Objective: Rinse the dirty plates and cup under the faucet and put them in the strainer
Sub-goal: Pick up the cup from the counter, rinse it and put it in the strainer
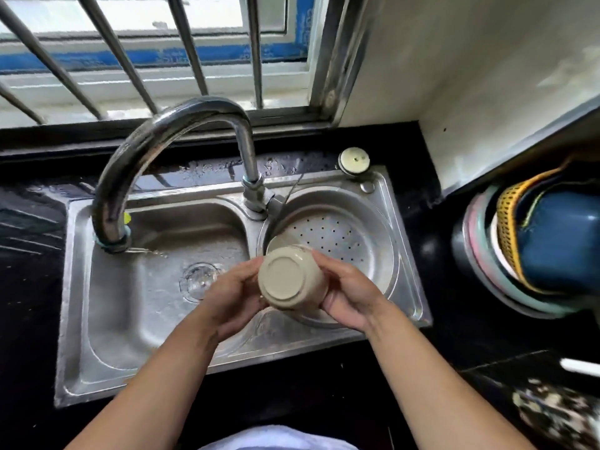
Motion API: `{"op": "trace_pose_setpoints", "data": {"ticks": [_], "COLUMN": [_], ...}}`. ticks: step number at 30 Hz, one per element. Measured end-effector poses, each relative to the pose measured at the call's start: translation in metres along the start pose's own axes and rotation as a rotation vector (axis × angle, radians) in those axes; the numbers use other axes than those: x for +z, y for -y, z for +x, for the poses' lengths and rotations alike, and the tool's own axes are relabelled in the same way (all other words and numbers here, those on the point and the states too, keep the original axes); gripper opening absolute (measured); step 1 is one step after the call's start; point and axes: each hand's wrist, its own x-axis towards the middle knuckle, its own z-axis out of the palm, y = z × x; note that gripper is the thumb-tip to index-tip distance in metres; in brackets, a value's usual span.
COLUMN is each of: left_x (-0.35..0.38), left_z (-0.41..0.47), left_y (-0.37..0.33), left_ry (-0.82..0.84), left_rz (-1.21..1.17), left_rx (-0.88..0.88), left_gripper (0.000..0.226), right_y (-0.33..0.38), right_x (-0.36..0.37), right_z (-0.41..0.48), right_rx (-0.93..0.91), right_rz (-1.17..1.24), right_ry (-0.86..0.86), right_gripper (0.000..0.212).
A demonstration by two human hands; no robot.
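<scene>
Holding: a person's two bare hands carry a beige cup point(293, 280) upside down, its flat base turned up toward the camera.
Left hand: the left hand point(234, 295) presses its grip against the cup's left side, fingers curled around the wall.
Right hand: the right hand point(349, 291) closes its grip on the cup's right side, thumb lying along the upper edge.
Cup: it hangs above the divide of the steel sink point(78, 287), partly over the round strainer point(334, 235); whether it touches the strainer cannot be told.
Strainer: a perforated steel bowl seated in the sink's right basin, with the pale edge of a plate point(280, 241) showing inside it, just behind the cup.
Faucet: a curved steel faucet point(168, 138) arches from the middle of the sink's back rim to the left basin, where a thin stream leaves its spout.
Drain: the drain point(198, 280) sits in the left basin, left of the cup.
Surface: black, wet behind the sink; a stack of coloured basins point(532, 251) stands to the right of the sink.
</scene>
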Motion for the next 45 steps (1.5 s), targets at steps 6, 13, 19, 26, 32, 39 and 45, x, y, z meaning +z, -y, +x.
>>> {"op": "trace_pose_setpoints", "data": {"ticks": [6, 13, 19, 26, 32, 39, 45], "left_x": [-0.002, -0.022, -0.029, -0.027, -0.024, -0.026, -0.034], "left_z": [0.014, 0.01, 0.019, 0.019, 0.018, 0.019, 0.021], "left_y": [0.057, 0.156, 0.158, 0.155, 0.152, 0.149, 0.146], "left_ry": [-0.602, -0.465, -0.425, -0.442, -0.429, -0.412, -0.367], "left_rz": [0.862, 1.526, 1.591, 1.596, 1.581, 1.575, 1.539], "left_rx": [0.173, -0.104, -0.173, -0.209, -0.243, -0.269, -0.253], "left_gripper": [0.016, 0.099, 0.096, 0.095, 0.095, 0.096, 0.099], "right_y": [0.045, 0.069, 0.063, 0.055, 0.055, 0.031, -0.021], "right_x": [-0.042, -0.052, -0.044, -0.051, -0.06, -0.072, -0.087], "right_z": [0.034, 0.113, 0.162, 0.184, 0.18, 0.121, 0.016], "right_rx": [-0.142, -0.126, -0.091, -0.058, -0.014, -0.068, -0.147], "right_rz": [0.175, 0.165, 0.16, 0.154, 0.136, -0.159, -0.397], "right_ry": [-0.42, -0.568, -0.569, -0.573, -0.523, -0.558, -0.775], "right_gripper": [0.025, 0.043, 0.044, 0.053, 0.056, 0.022, 0.017]}}
